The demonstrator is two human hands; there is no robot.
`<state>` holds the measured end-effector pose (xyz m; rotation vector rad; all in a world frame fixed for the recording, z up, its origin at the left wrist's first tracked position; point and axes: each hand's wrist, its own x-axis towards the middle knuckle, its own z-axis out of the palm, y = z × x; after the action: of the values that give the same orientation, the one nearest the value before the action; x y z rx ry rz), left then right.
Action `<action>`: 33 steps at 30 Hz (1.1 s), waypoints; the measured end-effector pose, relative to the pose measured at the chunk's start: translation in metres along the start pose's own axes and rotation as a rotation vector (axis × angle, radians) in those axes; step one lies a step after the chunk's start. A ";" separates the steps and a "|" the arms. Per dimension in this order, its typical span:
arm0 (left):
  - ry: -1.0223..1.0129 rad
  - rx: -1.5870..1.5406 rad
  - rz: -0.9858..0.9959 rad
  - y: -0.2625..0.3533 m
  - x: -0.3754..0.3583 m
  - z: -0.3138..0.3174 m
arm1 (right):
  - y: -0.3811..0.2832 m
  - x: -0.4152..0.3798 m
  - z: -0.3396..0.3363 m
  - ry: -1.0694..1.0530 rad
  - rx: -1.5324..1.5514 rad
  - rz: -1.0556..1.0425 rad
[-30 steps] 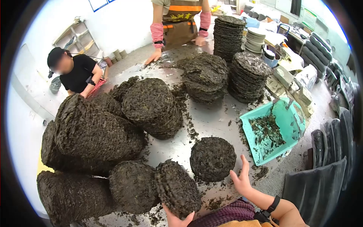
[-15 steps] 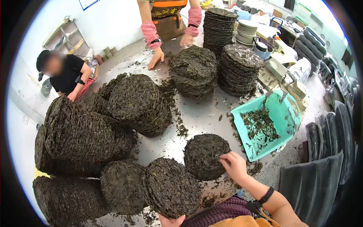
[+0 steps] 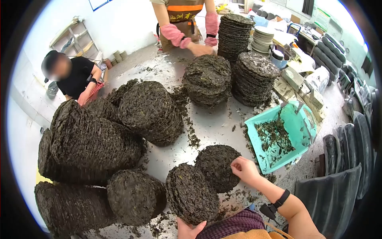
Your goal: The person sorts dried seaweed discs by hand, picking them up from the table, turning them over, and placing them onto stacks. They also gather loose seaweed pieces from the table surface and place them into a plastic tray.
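Note:
My left hand (image 3: 191, 229) is under the lower edge of a thick round stack of dark dried seaweed (image 3: 191, 195), its thumb spread along the edge and its other fingers partly hidden. The stack leans with its round face towards me. Behind it and to the right lies a flatter seaweed round (image 3: 219, 169), partly covered by the stack. At that round's right edge, my right hand (image 3: 245, 170) has thumb and fingertips pressed together; what is between them is too small to tell. Another seaweed stack (image 3: 136, 198) lies on its side to the left.
Large seaweed rolls (image 3: 93, 139) crowd the table's left side. A turquoise dustpan-like tray (image 3: 254, 149) with seaweed scraps sits at the right. Upright stacks (image 3: 254, 79) stand at the back. One co-worker's hands (image 3: 201, 49) are across the metal table (image 3: 163, 159); another person (image 3: 75, 75) is at far left.
The stack at my left hand has shifted right, covering more of the flatter round, and my left hand moved with it. The co-worker's hands opposite have drawn together towards the right.

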<state>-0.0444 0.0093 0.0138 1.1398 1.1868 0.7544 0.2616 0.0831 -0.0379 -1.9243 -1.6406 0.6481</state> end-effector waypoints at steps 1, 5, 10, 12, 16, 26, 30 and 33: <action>0.002 -0.003 -0.005 -0.002 -0.001 -0.001 | -0.001 -0.005 -0.007 0.084 0.199 0.016; 0.072 -0.083 -0.035 -0.016 -0.001 -0.012 | 0.035 -0.005 -0.030 0.855 1.067 0.355; 0.003 -0.694 -0.221 -0.049 -0.003 -0.052 | -0.014 -0.033 -0.040 0.284 1.018 0.333; -0.012 -0.766 -0.171 -0.047 -0.002 -0.052 | -0.041 -0.041 -0.025 0.125 0.279 -0.047; -0.122 -1.077 -0.048 -0.033 -0.007 -0.054 | -0.019 -0.027 0.011 0.107 -0.331 -0.329; -0.004 -0.663 -0.002 -0.065 -0.019 -0.075 | -0.028 -0.029 -0.004 0.185 -0.074 -0.131; 0.167 -0.691 -0.110 -0.063 -0.028 -0.067 | -0.030 -0.015 0.009 0.163 -0.110 -0.200; 0.213 -0.605 -0.098 -0.053 -0.028 -0.060 | -0.016 0.003 0.030 0.114 -0.154 -0.250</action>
<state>-0.1152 -0.0152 -0.0261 0.5065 1.0710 1.0847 0.2302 0.0909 -0.0499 -1.7819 -1.8629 0.3151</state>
